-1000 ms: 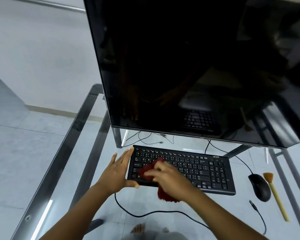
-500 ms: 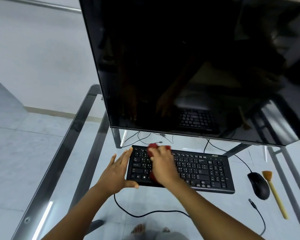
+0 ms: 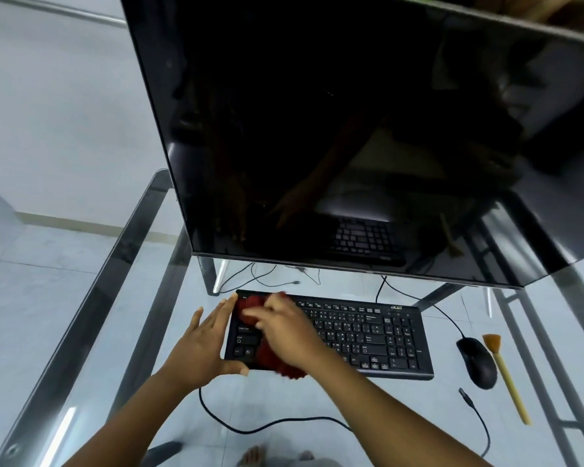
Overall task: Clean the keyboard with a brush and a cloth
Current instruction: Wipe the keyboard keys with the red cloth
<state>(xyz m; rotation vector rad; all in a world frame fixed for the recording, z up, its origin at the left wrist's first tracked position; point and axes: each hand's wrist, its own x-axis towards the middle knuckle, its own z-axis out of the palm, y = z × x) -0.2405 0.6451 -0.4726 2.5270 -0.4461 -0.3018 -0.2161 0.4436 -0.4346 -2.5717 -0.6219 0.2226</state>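
The black keyboard (image 3: 368, 335) lies flat on the glass table (image 3: 91, 298), just in front of the dark monitor (image 3: 317, 129), its long side running left to right. The left hand (image 3: 199, 348) braces the keyboard's left end: its grip is open, with the fingers straight along the short side and the thumb set against the near edge. The right hand (image 3: 284, 328) is over the left part of the keys, its grip closed on the red cloth (image 3: 273, 360), fingers bent over the bunched fabric and pressing it onto the keys. The cloth shows above the fingers near the far left corner and spills past the near edge below the wrist; hand and cloth are blurred.

The brush (image 3: 506, 375), with a pale yellow handle and orange bristles pointing away from the person, lies on the table well right of the keyboard, just beside the black mouse (image 3: 477, 362). 1 black cable (image 3: 267, 429) curves across the glass near the forearms.
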